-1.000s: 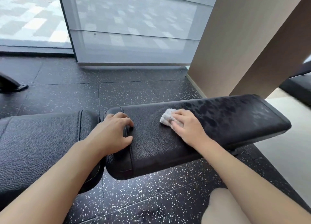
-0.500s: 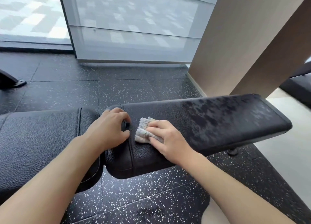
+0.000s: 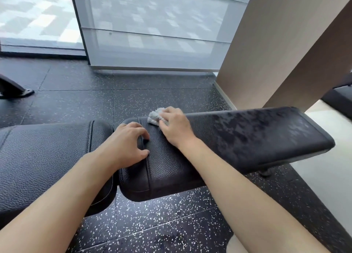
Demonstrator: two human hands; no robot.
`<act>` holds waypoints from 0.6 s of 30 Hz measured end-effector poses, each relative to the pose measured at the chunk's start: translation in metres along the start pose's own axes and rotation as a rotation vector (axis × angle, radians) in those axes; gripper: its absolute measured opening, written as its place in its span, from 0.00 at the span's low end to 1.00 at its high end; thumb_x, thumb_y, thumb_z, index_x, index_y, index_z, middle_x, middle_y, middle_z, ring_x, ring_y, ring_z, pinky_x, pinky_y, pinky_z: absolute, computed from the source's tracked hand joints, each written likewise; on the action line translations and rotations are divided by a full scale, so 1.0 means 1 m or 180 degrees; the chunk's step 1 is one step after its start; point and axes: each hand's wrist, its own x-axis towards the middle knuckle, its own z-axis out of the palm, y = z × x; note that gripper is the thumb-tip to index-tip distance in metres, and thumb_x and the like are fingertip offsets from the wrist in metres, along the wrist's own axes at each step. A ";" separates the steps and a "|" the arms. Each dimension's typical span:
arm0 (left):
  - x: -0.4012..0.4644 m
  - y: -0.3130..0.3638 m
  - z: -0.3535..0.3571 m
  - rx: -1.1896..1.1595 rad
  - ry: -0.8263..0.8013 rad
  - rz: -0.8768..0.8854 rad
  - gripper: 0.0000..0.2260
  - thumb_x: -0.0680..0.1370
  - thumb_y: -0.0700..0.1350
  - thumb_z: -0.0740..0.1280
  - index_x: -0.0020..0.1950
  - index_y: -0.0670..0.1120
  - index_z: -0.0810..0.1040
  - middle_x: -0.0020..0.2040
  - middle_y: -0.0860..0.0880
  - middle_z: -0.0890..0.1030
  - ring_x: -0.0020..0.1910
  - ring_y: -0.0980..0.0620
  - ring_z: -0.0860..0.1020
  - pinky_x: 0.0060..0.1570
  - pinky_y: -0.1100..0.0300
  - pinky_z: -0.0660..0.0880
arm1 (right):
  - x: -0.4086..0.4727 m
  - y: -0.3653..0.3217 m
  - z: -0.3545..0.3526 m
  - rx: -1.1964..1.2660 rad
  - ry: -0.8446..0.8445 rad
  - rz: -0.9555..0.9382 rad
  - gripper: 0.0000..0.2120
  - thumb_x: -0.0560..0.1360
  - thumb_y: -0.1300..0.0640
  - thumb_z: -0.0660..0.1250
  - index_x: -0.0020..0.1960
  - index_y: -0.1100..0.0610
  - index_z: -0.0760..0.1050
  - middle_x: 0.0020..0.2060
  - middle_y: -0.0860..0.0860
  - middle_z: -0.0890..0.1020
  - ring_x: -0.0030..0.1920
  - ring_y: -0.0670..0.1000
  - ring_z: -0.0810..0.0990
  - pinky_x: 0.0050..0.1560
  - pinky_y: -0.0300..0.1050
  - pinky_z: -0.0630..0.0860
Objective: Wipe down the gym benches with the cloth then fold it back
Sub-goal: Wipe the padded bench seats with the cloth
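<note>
A black padded gym bench runs across the view in two pads: a seat pad [image 3: 42, 157] on the left and a long back pad [image 3: 257, 138] on the right, whose right half is streaked with wet patches. My right hand [image 3: 176, 128] presses a small crumpled white cloth [image 3: 155, 115] onto the far edge of the back pad, near its left end. My left hand [image 3: 129, 144] rests with curled fingers on the left end of the back pad, by its seam, holding nothing.
Speckled black rubber floor [image 3: 152, 214] lies under and around the bench. A glass wall [image 3: 152, 33] stands behind, a beige column [image 3: 276, 52] at the right. A black equipment foot [image 3: 13, 89] sits at far left. Another dark pad [image 3: 341, 98] shows at the right edge.
My right hand slid the cloth leftward along the back pad, then up toward its far edge near the left end. My left hand stayed in place on the pad.
</note>
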 end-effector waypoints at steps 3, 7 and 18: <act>-0.001 -0.001 -0.001 -0.0068 0.0014 0.0049 0.24 0.64 0.63 0.68 0.58 0.57 0.83 0.67 0.55 0.76 0.71 0.51 0.71 0.76 0.56 0.60 | -0.032 0.001 -0.002 0.0187 -0.0073 -0.0414 0.13 0.79 0.56 0.68 0.61 0.55 0.83 0.60 0.48 0.81 0.61 0.52 0.75 0.65 0.46 0.71; -0.004 -0.007 -0.001 -0.0097 0.0058 0.0092 0.23 0.66 0.65 0.70 0.58 0.59 0.83 0.68 0.57 0.76 0.72 0.50 0.71 0.76 0.52 0.63 | -0.032 0.069 -0.035 -0.0078 0.0137 -0.0087 0.13 0.79 0.54 0.68 0.63 0.53 0.83 0.61 0.47 0.80 0.63 0.52 0.75 0.67 0.49 0.73; -0.003 -0.003 -0.003 -0.0054 0.0100 0.0067 0.18 0.70 0.56 0.78 0.59 0.57 0.84 0.68 0.54 0.76 0.72 0.48 0.70 0.76 0.52 0.62 | -0.137 -0.022 -0.014 0.0275 0.0444 -0.0052 0.12 0.77 0.59 0.69 0.59 0.56 0.83 0.57 0.48 0.80 0.58 0.52 0.76 0.63 0.49 0.74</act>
